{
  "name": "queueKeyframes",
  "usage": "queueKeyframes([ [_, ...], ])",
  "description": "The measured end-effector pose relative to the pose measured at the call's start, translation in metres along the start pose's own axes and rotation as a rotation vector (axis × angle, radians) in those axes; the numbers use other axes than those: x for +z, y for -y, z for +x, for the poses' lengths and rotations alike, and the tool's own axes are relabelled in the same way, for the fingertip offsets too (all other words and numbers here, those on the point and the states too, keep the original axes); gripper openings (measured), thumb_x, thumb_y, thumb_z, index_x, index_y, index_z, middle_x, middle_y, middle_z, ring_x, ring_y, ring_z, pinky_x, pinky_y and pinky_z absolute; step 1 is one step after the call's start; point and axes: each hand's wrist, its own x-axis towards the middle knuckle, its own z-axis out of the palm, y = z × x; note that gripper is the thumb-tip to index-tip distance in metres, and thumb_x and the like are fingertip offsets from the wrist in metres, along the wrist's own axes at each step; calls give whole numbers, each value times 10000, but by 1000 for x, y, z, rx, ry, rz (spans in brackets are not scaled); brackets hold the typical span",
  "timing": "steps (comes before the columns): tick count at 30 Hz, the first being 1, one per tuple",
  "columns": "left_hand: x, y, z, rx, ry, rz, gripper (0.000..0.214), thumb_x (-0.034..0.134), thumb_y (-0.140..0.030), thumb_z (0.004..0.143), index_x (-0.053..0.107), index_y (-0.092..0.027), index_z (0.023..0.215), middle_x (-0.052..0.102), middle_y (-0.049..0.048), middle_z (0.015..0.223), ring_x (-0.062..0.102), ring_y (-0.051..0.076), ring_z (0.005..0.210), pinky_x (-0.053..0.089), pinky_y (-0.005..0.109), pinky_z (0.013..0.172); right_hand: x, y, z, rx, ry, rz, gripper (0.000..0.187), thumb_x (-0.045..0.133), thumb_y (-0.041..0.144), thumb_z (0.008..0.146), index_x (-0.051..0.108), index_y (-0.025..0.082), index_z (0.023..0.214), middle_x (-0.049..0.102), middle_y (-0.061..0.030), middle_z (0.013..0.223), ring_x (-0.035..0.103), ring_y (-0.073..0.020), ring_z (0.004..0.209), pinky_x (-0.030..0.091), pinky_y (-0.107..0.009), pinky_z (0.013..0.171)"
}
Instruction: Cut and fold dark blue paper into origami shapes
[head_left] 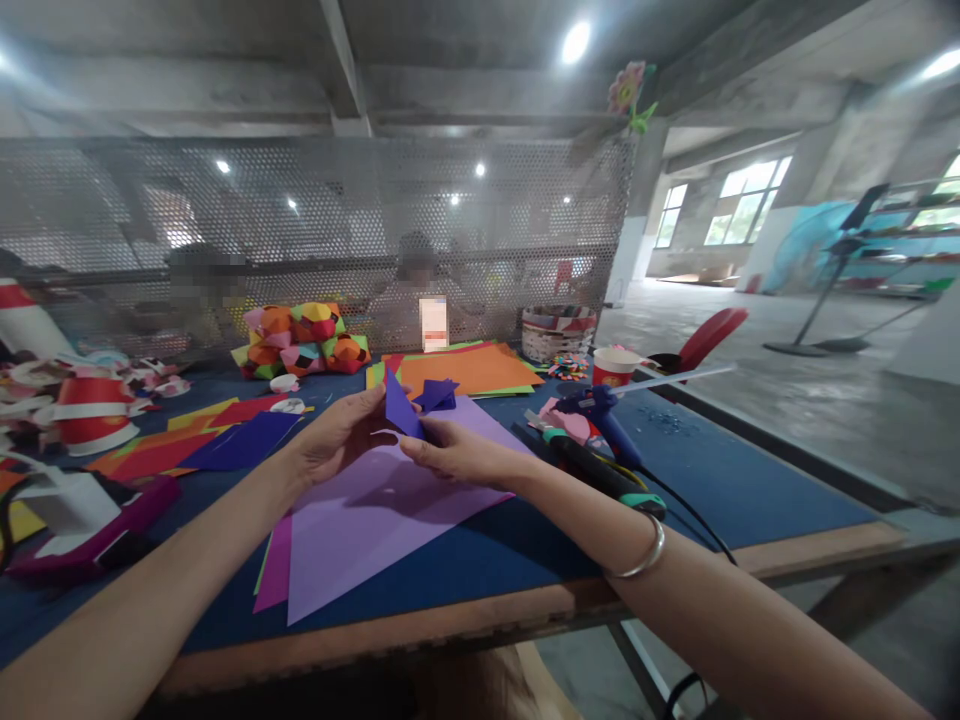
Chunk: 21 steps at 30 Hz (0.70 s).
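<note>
Between my two hands, above the table, I hold a folded piece of blue-purple paper (401, 405). My left hand (341, 430) pinches its left side, and the fingers of my right hand (457, 450) close on its lower right edge. Just behind it lies another folded blue-purple paper piece (439, 394). Under my hands is a large lilac paper sheet (375, 540), with a magenta sheet (274, 570) showing from beneath its left edge. Flat blue paper pieces (244, 440) lie to the left of my left hand.
Right of my hands are a hot glue gun (615, 430) with a cord and green-and-black-handled scissors or pliers (600, 475). Orange sheets (465, 370), folded paper balls (304, 340), a basket (559, 332) and a paper cup (615, 364) stand farther back. A purple power strip (150, 515) lies left.
</note>
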Motion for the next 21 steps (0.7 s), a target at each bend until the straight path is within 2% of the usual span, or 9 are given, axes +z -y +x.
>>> queueKeyframes([
  [7,1,0,1,-15,4,-26,397,927,-585,739,818,-260,939,824,48,982,755,204,898,597,303,808,-1,1,0,19,3,-28,234,617,458,1027,608,243,936,427,61,690,399,-139,618,326,-263,563],
  [11,0,-1,1,-24,2,-40,332,871,-551,808,813,-247,928,825,46,975,753,204,928,602,301,830,-1,1,1,30,-7,-34,241,621,451,1030,592,233,932,435,63,695,380,-126,601,312,-254,548],
  [17,3,-7,-2,-52,-8,-42,174,775,-387,874,808,-217,900,832,58,984,740,192,868,598,284,817,-2,1,2,65,10,-12,274,637,471,1029,564,229,925,423,80,691,354,-102,569,302,-238,540],
  [21,3,-9,-2,-61,-10,-43,190,711,-365,877,805,-203,846,833,79,967,740,214,871,598,292,799,-1,3,3,95,23,17,300,614,492,1048,537,232,919,414,92,673,329,-88,531,289,-222,507],
])
